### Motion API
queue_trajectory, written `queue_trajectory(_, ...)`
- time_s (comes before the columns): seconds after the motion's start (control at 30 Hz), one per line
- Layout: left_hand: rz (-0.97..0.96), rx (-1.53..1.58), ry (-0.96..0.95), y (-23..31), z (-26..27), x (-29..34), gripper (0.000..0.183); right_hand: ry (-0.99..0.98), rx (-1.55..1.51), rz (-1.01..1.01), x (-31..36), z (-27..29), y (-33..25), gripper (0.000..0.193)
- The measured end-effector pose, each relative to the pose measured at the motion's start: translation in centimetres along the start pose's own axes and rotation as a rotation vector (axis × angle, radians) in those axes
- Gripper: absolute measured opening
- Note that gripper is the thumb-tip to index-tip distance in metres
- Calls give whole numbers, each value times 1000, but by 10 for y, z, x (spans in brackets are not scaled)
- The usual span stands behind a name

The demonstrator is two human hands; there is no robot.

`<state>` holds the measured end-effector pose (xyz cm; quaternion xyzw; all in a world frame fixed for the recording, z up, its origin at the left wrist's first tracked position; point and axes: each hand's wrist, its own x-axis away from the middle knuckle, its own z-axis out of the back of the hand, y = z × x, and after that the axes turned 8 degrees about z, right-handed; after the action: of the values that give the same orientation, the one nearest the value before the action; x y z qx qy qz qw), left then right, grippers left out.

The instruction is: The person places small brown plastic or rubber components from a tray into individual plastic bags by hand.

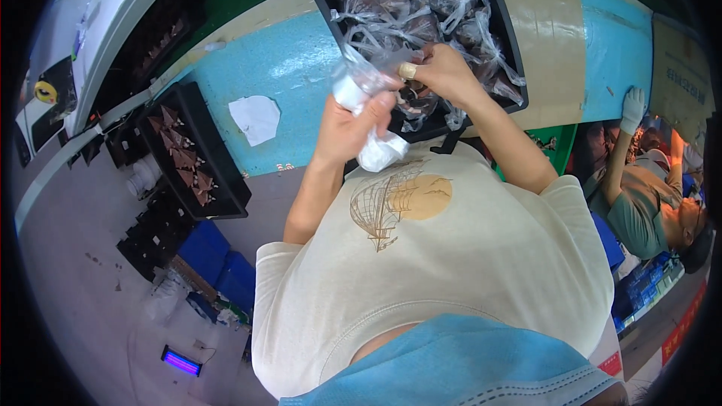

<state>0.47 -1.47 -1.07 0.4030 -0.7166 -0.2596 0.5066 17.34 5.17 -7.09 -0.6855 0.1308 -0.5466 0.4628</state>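
My left hand [344,129] is closed round a crumpled white wad [382,152], perhaps paper or cloth, that sticks out below the fist. A clear plastic bag [362,71] rises from the same grip, partly blurred. At the bag's right side, my right hand [447,75] is closed in a pinch, its thumb wrapped in a pale yellow cover. Plastic seems to be between these fingers, though the fingertips are partly hidden. Both hands are over the near edge of a black crate [514,53] filled with several knotted clear bags [410,7] of brown pieces.
A white scrap [255,119] lies on the blue-and-tan worktop [301,53]. Left of it, a black crate [233,188] holds brown angular pieces [180,152]. Blue bins [203,248] stand on the floor. At the far right, a co-worker's gloved hand [633,109] touches the worktop.
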Motion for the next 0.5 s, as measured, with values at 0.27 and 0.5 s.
queue_trajectory(0.27, 12, -164, -100, -11, -1, 2, 12, 295, 383, 52, 9, 23, -1, 65)
queue_trajectory(0.5, 129, 150, 73, -10, -5, 0, 13, 342, -253, 118, 30, 39, -2, 23)
